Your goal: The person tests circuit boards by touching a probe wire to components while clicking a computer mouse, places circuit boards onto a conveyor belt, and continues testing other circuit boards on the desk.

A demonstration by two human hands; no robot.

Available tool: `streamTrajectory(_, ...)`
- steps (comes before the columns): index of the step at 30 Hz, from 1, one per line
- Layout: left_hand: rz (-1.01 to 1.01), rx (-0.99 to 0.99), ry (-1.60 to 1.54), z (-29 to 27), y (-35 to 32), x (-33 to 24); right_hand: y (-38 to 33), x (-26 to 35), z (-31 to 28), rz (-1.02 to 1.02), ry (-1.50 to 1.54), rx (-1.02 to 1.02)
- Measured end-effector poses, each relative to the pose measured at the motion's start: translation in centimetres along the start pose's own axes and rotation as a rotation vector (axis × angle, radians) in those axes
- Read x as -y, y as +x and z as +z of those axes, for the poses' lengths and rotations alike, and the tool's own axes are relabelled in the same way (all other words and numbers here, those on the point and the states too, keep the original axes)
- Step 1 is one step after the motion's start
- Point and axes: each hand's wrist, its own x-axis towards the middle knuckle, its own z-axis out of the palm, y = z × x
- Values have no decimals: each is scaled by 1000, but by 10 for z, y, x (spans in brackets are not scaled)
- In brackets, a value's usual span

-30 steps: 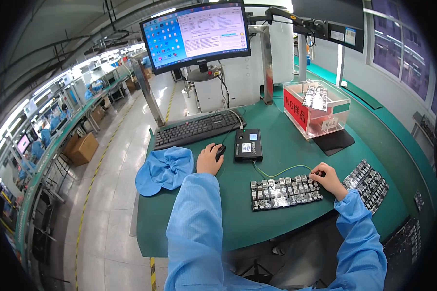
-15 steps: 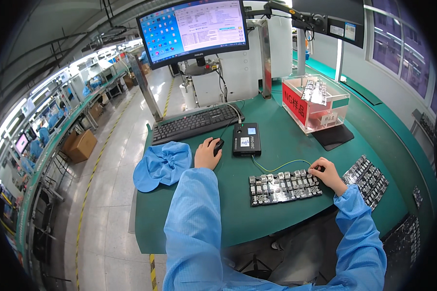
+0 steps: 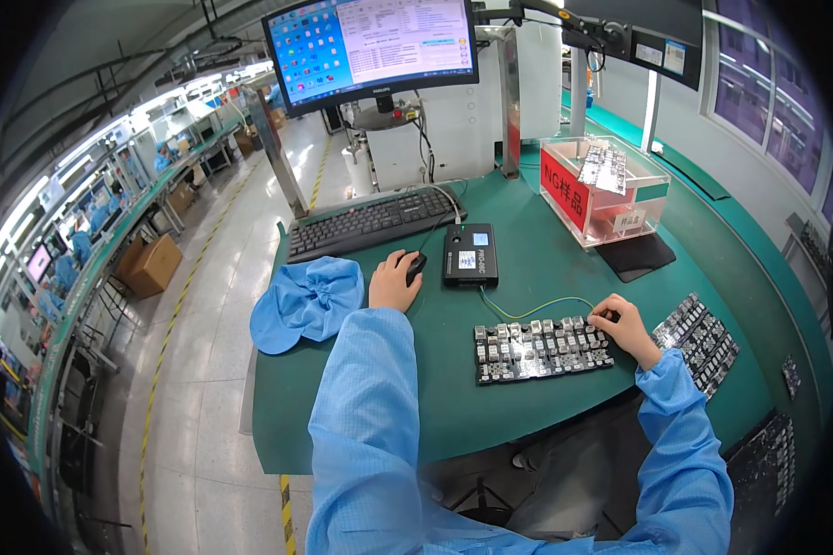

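Observation:
My left hand (image 3: 393, 283) rests closed over a black computer mouse (image 3: 416, 268), whose right side shows past the fingers. At the upper right corner of a panel of small circuit boards (image 3: 541, 351), my right hand (image 3: 631, 333) pinches a small black plug (image 3: 613, 316). A yellow-green cable (image 3: 520, 315) runs from that plug to a black box with a small lit screen (image 3: 470, 255). The panel lies flat, with rows of pale metal connectors on it. My fingers hide whether the plug's tip touches the board.
A second board panel (image 3: 697, 345) lies right of my right hand. Behind it stands a clear box with a red label (image 3: 565, 192), boards on top. A keyboard (image 3: 375, 224) and blue cloth cap (image 3: 310, 303) sit left. A monitor (image 3: 370, 51) stands at the back.
The whole view has shifted slightly. Both hands keep their places, the left on the mouse and the right at the panel's corner.

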Motion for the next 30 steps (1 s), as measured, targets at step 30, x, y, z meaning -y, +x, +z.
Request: streamTrajectory(30, 204, -250, -554, -25, 18, -186, -5, -24, -6, -64, -13, -31)
